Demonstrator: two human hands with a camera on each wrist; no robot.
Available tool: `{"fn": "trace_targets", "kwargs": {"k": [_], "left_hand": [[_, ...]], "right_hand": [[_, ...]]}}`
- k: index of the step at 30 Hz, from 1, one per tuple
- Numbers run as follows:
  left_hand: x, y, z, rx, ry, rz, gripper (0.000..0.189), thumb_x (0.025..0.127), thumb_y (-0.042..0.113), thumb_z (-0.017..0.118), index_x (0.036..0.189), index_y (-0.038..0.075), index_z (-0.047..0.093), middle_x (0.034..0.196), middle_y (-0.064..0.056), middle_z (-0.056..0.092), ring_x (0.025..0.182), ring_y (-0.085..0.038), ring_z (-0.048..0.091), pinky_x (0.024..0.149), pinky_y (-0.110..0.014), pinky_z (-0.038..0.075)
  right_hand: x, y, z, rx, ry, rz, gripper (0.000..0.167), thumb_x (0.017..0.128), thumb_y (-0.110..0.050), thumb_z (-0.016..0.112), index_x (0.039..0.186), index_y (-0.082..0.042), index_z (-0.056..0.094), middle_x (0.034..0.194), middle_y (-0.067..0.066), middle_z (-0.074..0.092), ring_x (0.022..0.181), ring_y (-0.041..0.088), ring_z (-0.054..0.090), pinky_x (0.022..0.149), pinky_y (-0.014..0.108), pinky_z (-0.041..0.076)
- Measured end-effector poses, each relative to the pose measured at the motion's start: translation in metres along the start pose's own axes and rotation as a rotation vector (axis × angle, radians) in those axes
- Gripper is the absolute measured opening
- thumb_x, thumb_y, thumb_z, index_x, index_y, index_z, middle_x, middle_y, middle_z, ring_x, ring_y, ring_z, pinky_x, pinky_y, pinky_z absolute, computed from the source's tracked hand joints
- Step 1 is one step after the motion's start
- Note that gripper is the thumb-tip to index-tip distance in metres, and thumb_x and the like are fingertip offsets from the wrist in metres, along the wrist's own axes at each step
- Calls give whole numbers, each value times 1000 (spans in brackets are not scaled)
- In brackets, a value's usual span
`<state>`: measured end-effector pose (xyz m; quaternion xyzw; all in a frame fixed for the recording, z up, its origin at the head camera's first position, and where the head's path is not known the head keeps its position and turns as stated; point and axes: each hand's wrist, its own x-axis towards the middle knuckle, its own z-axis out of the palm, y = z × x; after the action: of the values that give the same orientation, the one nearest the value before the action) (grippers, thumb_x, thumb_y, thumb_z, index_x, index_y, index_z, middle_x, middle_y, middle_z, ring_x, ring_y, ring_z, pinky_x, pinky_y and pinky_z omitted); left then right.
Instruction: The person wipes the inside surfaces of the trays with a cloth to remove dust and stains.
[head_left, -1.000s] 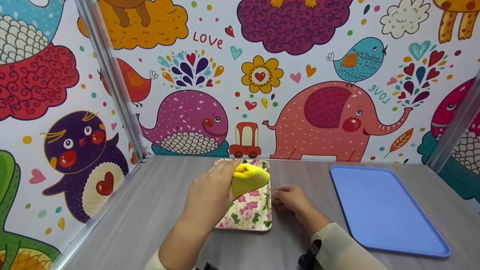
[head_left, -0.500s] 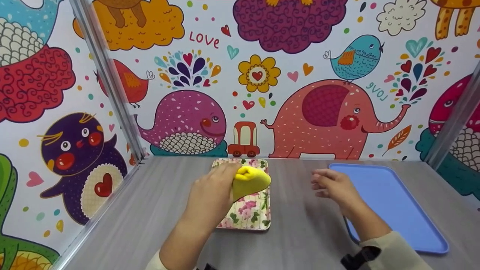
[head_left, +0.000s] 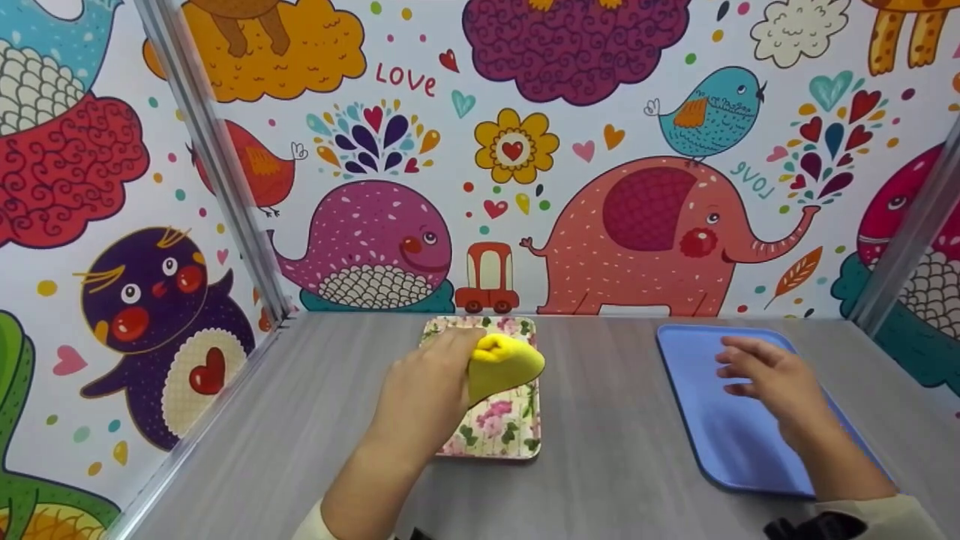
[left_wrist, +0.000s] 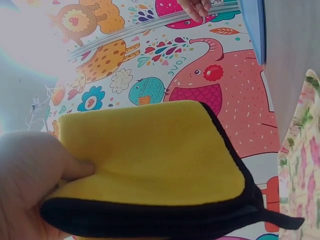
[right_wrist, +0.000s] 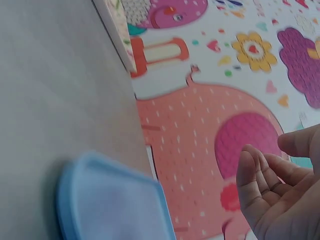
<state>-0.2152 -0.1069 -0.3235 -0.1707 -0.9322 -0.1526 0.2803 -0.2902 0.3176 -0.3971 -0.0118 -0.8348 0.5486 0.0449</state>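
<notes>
My left hand (head_left: 426, 382) grips a folded yellow cloth (head_left: 504, 366) above a floral-patterned tray (head_left: 491, 431). In the left wrist view the cloth (left_wrist: 150, 150) shows black edging and a small black loop at one corner, and the thumb presses into its fold. Over the blue tray (head_left: 694, 390) at the right hovers my right hand (head_left: 776, 382), its fingers loosely bent with nothing between them. The right wrist view shows that hand (right_wrist: 282, 192) apart from the blue tray (right_wrist: 120, 200).
Grey tabletop (head_left: 600, 420) lies between the two trays. Printed wall panels with cartoon animals (head_left: 645, 240) enclose the back and sides, joined by metal corner strips (head_left: 217, 157).
My right hand has moved from beside the floral tray to the right, over the blue tray. The left hand stays nearly in place, still holding the cloth.
</notes>
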Motion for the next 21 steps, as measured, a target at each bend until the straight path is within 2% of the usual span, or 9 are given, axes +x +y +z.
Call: {"fn": "trace_targets", "kwargs": {"k": [6, 12, 15, 18, 20, 21], "left_hand": [[0, 2, 1, -1, -26, -7, 42, 89, 17, 83, 128, 13, 69, 123, -7, 75, 109, -27, 75, 90, -46, 64], [-1, 4, 2, 9, -44, -12, 43, 89, 17, 83, 129, 12, 69, 122, -7, 75, 108, -26, 75, 91, -46, 63], [-1, 4, 3, 11, -48, -13, 43, 88, 17, 84, 128, 12, 68, 121, -6, 75, 107, -25, 75, 92, -45, 63], [-1, 4, 3, 7, -54, -11, 44, 87, 17, 84, 128, 12, 68, 121, -6, 75, 108, -25, 74, 92, -45, 63], [-1, 5, 4, 6, -56, -4, 44, 87, 17, 85, 128, 13, 68, 121, -6, 75, 108, -24, 74, 93, -45, 63], [-1, 5, 4, 8, -54, 3, 44, 86, 17, 85, 127, 12, 69, 120, -6, 75, 107, -24, 75, 92, -45, 63]], "right_hand": [[2, 22, -35, 54, 55, 47, 55, 109, -43, 49, 149, -5, 51, 95, -27, 67, 91, -4, 68, 81, 21, 62], [2, 46, -66, 82, 118, 74, 31, 109, -41, 50, 129, -22, 64, 92, -27, 66, 87, -5, 68, 77, 19, 61], [4, 57, -79, 44, 154, 119, 42, 109, -41, 49, 136, -12, 61, 92, -25, 66, 85, -5, 66, 75, 19, 61], [7, 66, -86, -43, 219, 194, 60, 110, -40, 44, 151, 3, 46, 110, -4, 69, 84, -3, 62, 71, 16, 59], [8, 73, -89, -98, 263, 247, 62, 111, -39, 41, 155, 6, 39, 129, 15, 64, 92, 5, 63, 70, 16, 59], [9, 76, -91, -113, 282, 276, 62, 111, -38, 39, 156, 5, 37, 139, 22, 57, 98, 11, 63, 76, 20, 61]]}}
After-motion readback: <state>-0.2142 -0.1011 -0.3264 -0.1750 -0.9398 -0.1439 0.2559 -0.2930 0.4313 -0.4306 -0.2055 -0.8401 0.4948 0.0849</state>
